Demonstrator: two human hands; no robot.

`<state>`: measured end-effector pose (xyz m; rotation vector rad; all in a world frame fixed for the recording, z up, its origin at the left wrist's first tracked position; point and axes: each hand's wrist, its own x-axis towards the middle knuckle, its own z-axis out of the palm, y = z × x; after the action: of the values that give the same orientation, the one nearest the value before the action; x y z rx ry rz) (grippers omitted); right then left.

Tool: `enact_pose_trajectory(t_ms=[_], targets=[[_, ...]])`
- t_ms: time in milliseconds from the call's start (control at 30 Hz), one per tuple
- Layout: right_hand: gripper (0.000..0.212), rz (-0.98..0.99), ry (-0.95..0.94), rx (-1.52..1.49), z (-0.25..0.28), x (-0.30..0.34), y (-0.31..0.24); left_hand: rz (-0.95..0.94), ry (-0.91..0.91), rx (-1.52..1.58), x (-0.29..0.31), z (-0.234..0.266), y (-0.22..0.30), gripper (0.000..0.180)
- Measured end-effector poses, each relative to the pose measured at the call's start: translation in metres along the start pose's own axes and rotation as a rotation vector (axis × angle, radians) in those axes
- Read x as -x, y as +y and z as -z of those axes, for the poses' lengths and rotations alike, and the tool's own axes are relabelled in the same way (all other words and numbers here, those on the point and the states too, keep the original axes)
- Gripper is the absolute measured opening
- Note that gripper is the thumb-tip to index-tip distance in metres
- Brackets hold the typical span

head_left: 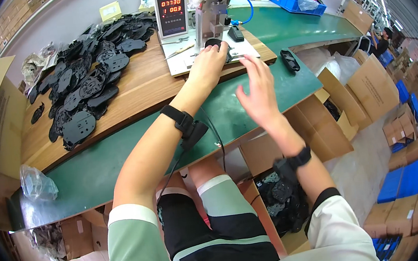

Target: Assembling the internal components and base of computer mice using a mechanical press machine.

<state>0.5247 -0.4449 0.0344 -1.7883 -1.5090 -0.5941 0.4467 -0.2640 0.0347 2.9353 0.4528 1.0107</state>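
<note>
At the press, left hand by black part, grip unclear; right hand loosely spread

Left fingers bent — right fingers loosely spread.

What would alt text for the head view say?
A person's left hand is at a black part under a machine; the open right hand is nearby. To the left, a heap of black pieces lies on a wooden board.
</note>
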Motion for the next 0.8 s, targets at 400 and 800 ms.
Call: enact_pose_trajectory(t_ms=[400,800], targets=[[0.042,0.164,-0.165,0.064,-0.065,-0.074,0.037,0.036,0.278,0.251,0.044,0.006,-0.032,0.078],[0.042,0.118,-0.206,0.078,-0.056,-0.072,0.041,0.879,0.192,-0.474,0.163,0.093,-0.164,0.063]])
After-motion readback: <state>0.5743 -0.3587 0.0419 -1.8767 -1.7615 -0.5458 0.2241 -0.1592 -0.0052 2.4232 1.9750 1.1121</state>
